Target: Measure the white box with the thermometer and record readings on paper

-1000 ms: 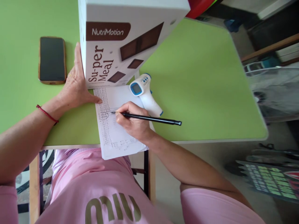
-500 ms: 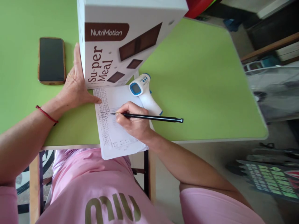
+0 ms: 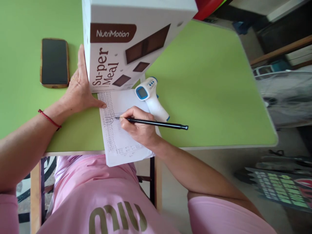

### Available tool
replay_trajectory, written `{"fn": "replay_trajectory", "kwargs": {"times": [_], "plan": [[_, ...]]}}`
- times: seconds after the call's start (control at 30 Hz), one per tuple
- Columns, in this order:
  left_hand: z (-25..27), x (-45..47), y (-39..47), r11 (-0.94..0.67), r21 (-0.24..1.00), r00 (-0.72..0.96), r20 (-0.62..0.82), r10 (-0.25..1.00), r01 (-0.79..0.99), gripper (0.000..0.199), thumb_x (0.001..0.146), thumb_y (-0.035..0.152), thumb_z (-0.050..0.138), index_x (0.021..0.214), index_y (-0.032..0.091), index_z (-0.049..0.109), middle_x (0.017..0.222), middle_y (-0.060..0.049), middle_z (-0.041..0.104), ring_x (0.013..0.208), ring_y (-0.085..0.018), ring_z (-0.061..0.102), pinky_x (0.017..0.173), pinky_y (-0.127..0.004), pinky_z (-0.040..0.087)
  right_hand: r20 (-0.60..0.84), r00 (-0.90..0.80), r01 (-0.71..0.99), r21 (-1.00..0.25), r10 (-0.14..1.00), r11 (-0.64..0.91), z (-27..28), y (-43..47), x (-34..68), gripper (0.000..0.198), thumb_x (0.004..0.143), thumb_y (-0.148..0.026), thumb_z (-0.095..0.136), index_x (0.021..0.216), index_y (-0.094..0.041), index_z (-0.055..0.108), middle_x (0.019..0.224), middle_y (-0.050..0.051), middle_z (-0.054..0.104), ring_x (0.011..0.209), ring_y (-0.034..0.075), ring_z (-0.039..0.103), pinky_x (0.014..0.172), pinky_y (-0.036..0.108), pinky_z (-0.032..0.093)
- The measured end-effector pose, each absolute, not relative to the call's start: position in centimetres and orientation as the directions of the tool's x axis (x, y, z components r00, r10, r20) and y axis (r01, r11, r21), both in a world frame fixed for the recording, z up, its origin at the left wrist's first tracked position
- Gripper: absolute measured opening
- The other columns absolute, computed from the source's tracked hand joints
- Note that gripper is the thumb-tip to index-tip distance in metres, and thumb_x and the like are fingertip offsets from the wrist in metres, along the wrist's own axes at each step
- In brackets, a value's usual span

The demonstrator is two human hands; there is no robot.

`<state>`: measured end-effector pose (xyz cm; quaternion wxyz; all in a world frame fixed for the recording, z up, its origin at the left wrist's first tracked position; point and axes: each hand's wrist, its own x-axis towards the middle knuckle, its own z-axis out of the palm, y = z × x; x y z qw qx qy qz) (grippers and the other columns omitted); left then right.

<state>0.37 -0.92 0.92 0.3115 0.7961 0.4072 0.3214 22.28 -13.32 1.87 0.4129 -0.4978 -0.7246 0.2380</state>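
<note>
My right hand grips a black pen, its tip at the writing on a white sheet of paper. Dense handwritten lines run down the sheet's left side, with a looped mark near the pen tip. My left hand lies with fingers stretched along the side of a tall white NutriMotion box, its thumb resting on the sheet's upper left corner. A white and blue infrared thermometer lies beside my right hand, partly over the paper. The box stands behind the paper.
A phone in a brown case lies on the green table, left of the box. Something red sits at the far edge. The paper's lower end overhangs the table's near edge. A fan stands beyond the right edge.
The pen's back end has swung slightly left and down as my right hand shifts a little. My left hand, the box and the thermometer keep their places, with a slight shift of the view.
</note>
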Motion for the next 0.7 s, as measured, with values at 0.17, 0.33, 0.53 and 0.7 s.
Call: {"fn": "replay_trajectory", "kwargs": {"times": [0.17, 0.33, 0.53, 0.7], "plan": [[1.1, 0.4, -1.0, -0.458, 0.767, 0.467, 0.236, 0.852, 0.45, 0.162, 0.039, 0.05, 0.097, 0.159, 0.032, -0.01, 0.166, -0.01, 0.018, 0.154, -0.046, 0.005, 0.128, -0.059, 0.011, 0.335, -0.161, 0.533, -0.762, 0.928, 0.367, 1.7, -13.3, 22.4, 0.014, 0.085, -0.027, 0.06, 0.073, -0.023, 0.053, 0.058, -0.006, 0.06, 0.048, 0.009, 0.051, 0.048, 0.022, 0.044], [0.8, 0.4, -0.9, -0.483, 0.753, 0.464, 0.266, 0.845, 0.447, 0.16, 0.039, 0.051, 0.096, 0.158, 0.036, -0.01, 0.167, -0.006, 0.016, 0.155, -0.043, 0.003, 0.129, -0.058, 0.012, 0.334, -0.171, 0.528, -0.763, 0.927, 0.372, 1.7, -13.3, 22.4, 0.014, 0.085, -0.027, 0.059, 0.073, -0.023, 0.052, 0.058, -0.006, 0.059, 0.048, 0.009, 0.051, 0.048, 0.022, 0.044], [1.7, 0.7, -0.6, -0.45, 0.765, 0.411, 0.265, 0.872, 0.462, 0.142, 0.059, 0.057, 0.086, 0.158, 0.026, -0.011, 0.165, -0.007, 0.023, 0.155, -0.038, 0.012, 0.128, -0.055, 0.015, 0.361, -0.178, 0.518, -0.757, 0.915, 0.399, 1.6, -13.2, 22.2, 0.013, 0.083, -0.022, 0.06, 0.072, -0.023, 0.052, 0.057, -0.007, 0.059, 0.048, 0.008, 0.051, 0.048, 0.02, 0.044], [2.4, 0.5, 0.0, -0.453, 0.773, 0.39, 0.288, 0.875, 0.445, 0.113, 0.067, 0.066, 0.077, 0.155, 0.031, 0.015, 0.152, -0.006, 0.046, 0.149, -0.037, 0.031, 0.122, -0.057, 0.03, 0.43, -0.207, 0.455, -0.753, 0.879, 0.475, 1.6, -13.2, 22.7, 0.004, 0.089, -0.021, 0.061, 0.085, -0.022, 0.061, 0.065, -0.006, 0.064, 0.053, 0.008, 0.059, 0.05, 0.019, 0.048]]}}
